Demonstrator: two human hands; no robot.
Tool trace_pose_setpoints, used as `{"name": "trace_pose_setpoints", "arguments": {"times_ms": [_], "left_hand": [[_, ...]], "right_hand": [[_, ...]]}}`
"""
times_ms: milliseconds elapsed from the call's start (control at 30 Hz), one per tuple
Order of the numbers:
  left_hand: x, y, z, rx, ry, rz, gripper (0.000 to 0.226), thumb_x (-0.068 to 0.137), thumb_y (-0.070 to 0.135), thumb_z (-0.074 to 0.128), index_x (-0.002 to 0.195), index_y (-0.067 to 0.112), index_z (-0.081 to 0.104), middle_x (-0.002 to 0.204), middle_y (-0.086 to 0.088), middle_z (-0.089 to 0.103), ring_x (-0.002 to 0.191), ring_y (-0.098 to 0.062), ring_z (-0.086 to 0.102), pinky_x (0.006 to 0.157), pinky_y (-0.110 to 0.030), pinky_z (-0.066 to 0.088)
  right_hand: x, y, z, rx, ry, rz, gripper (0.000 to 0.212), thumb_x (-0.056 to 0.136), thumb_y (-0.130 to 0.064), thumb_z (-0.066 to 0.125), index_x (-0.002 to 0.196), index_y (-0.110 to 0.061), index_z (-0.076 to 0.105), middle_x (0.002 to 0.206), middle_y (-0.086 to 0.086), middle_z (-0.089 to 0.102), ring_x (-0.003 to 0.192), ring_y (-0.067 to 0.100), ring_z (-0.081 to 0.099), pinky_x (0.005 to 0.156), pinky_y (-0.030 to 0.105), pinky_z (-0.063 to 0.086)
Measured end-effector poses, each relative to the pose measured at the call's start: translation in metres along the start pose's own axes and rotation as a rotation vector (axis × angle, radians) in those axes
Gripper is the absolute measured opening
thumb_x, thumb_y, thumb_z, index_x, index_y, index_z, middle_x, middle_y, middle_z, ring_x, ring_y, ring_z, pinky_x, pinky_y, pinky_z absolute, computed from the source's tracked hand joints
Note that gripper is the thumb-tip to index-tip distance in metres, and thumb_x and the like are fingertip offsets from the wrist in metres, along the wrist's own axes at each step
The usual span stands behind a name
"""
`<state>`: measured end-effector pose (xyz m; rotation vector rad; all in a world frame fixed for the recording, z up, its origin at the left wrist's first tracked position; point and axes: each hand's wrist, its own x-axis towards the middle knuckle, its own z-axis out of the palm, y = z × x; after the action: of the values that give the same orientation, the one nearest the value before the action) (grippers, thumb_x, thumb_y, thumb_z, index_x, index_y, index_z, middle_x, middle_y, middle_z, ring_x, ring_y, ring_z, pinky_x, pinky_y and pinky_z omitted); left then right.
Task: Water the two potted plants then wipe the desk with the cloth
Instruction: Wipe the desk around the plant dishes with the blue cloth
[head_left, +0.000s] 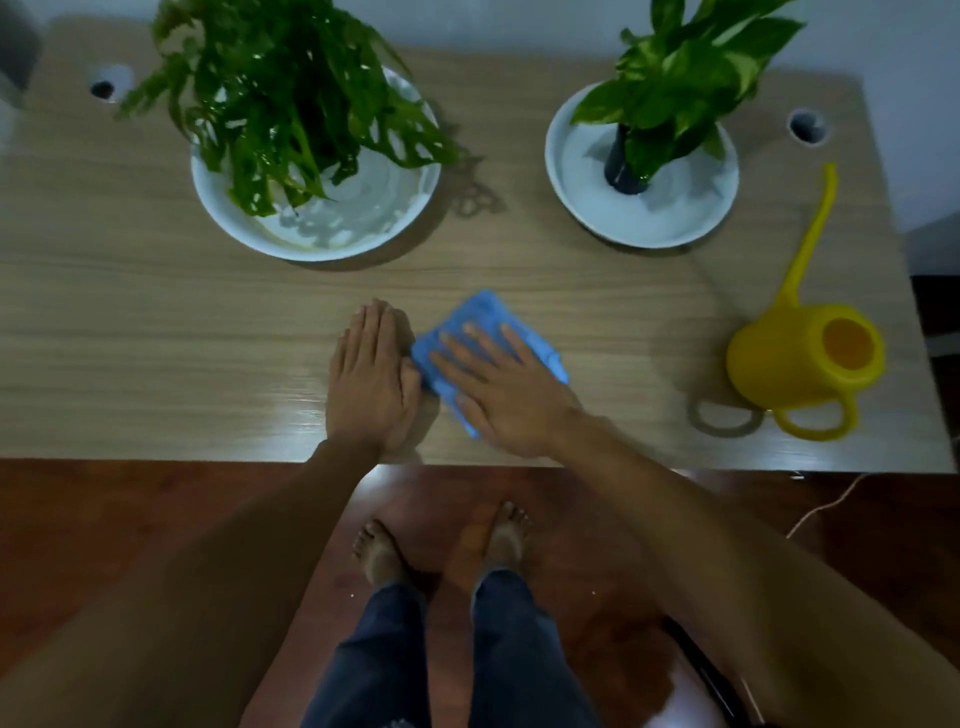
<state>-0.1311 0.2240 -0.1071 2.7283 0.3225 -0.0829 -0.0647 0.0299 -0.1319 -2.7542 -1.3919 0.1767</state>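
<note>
Two hands were on the table (156, 332) at inspection, near its front edge, centre. Right hand (506, 387) lay flat, fingers spread, palm down on the blue cloth (483, 317); it pressed the cloth, no pinch. Left hand (371, 374) lay flat w/ fingers together on bare wood, touching the cloth's left edge. Cloth sat between the two saucers and the front edge. Yellow watering can (802, 358) stood upright at right, well apart from the hands, nobody holding it. Left plant (280, 98) and right plant (680, 78) stood at rear in white saucers.

Judgement: watering appeared done; wiping was the step in hand. Recommend keeping the whole palm on the cloth, even pressure, overlapping strokes, working round the saucers w/o snagging the low fronds of the left plant, and lifting the can to wipe beneath it.

Limitations: light was dim and the hands blurred. Pot of the left plant was hidden by foliage. Water level in the saucers and in the can couldn't be made out. Wetness or dirt on the wood couldn't be told from glare. Table's left side was cut off by the frame.
</note>
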Motion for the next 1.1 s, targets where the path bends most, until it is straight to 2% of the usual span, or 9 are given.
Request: {"name": "trace_pose_setpoints", "arguments": {"times_ms": [100,233,333,533,733,833,967,1033,1100], "left_hand": [[0.005,0.029,0.011,0.012,-0.025,0.053,0.078,0.092,0.037,0.021,0.159,-0.001,0.029,0.168,-0.017,0.026,0.159,-0.032,0.021,0.129,-0.048,0.018],[0.008,0.071,0.023,0.005,-0.034,0.052,0.079,0.091,0.039,0.019,0.16,0.001,0.027,0.169,-0.016,0.024,0.16,-0.029,0.019,0.129,-0.047,0.016],[0.008,0.093,0.033,0.025,-0.042,0.053,0.08,0.091,0.04,0.017,0.161,0.002,0.025,0.17,-0.014,0.022,0.16,-0.027,0.017,0.129,-0.045,0.015],[0.002,0.115,0.051,0.033,-0.049,0.097,0.074,0.096,0.038,0.022,0.159,0.001,0.031,0.169,-0.016,0.026,0.159,-0.029,0.021,0.129,-0.046,0.018],[0.006,0.127,0.054,0.044,-0.059,0.154,0.074,0.097,0.038,0.021,0.16,0.001,0.027,0.17,-0.015,0.023,0.16,-0.028,0.018,0.13,-0.045,0.015],[0.01,0.136,0.056,-0.001,-0.025,0.132,0.069,0.099,0.034,0.028,0.16,0.003,0.029,0.169,-0.014,0.026,0.159,-0.027,0.02,0.129,-0.046,0.018],[0.02,0.146,0.047,-0.205,-0.014,0.042,0.064,0.103,0.034,0.028,0.159,0.004,0.035,0.168,-0.015,0.028,0.159,-0.028,0.021,0.129,-0.043,0.018],[0.027,0.151,0.036,-0.356,0.003,0.02,0.061,0.103,0.033,0.028,0.153,0.003,0.046,0.163,-0.018,0.038,0.155,-0.029,0.031,0.128,-0.041,0.023],[0.036,0.158,0.021,-0.526,0.009,-0.038,0.057,0.101,0.032,0.033,0.145,0.004,0.057,0.153,-0.016,0.054,0.146,-0.028,0.046,0.124,-0.04,0.033]], "right_hand": [[-0.062,0.05,-0.004,-0.014,-0.061,-0.16,0.055,0.107,-0.043,0.027,0.159,-0.026,0.021,0.167,-0.004,0.02,0.155,0.02,0.011,0.125,0.049,0.007],[-0.076,0.133,-0.016,0.007,-0.049,0.393,0.061,0.106,-0.046,0.014,0.161,-0.022,0.009,0.169,0.0,0.008,0.156,0.023,0.003,0.124,0.051,0.0],[-0.054,0.11,-0.01,0.102,0.046,0.731,0.063,0.106,-0.046,0.015,0.161,-0.016,0.007,0.169,0.003,0.002,0.156,0.023,-0.001,0.124,0.053,0.0],[-0.136,0.079,0.016,0.025,0.087,0.124,0.058,0.107,-0.039,0.03,0.16,-0.016,0.023,0.167,0.001,0.02,0.155,0.02,0.012,0.123,0.051,0.016],[-0.107,0.121,-0.006,0.087,0.092,0.695,0.058,0.106,-0.036,0.023,0.159,-0.012,0.024,0.166,0.006,0.021,0.154,0.024,0.016,0.124,0.048,0.013],[-0.09,0.103,-0.008,0.137,0.035,0.579,0.06,0.103,-0.032,0.023,0.159,-0.011,0.022,0.167,0.007,0.017,0.155,0.025,0.01,0.125,0.046,0.005],[-0.1,0.053,-0.023,0.59,0.086,0.238,0.038,0.1,-0.011,0.041,0.131,-0.005,0.063,0.141,0.011,0.059,0.139,0.022,0.044,0.121,0.046,0.02],[-0.107,0.041,-0.041,0.995,0.061,0.393,0.027,0.098,-0.013,0.045,0.089,-0.015,0.071,0.091,0.004,0.073,0.094,0.022,0.062,0.1,0.041,0.045],[-0.108,0.044,-0.066,1.57,-0.107,0.812,0.019,0.094,-0.03,0.052,0.077,-0.028,0.061,0.069,-0.011,0.063,0.069,0.01,0.057,0.072,0.026,0.046]]}}
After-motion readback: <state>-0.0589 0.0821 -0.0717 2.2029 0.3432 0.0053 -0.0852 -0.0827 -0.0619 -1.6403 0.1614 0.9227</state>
